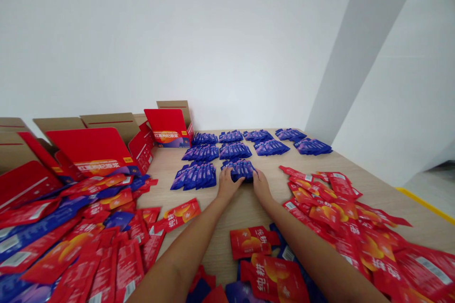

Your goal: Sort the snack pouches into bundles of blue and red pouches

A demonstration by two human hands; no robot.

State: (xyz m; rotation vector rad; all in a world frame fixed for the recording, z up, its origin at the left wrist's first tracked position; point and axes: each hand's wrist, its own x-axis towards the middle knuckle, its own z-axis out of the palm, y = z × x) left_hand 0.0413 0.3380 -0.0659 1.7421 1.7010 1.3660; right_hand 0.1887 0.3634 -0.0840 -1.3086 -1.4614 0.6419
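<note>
Sachet row (243, 169) (blue) runs crosswise between left hand (227, 182) and right hand (261, 185).

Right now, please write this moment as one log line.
left hand: blue stack, left end; right hand: same stack, right end; red packets: piled

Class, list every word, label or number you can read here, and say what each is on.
"纯耕": red sachet, bottom centre.
"枸杞原浆": red box nearest the wall; the line's first characters are unclear.
"40": same box, lower left.
Too small or blurred: print on the blue sachets and barcode labels.
</note>
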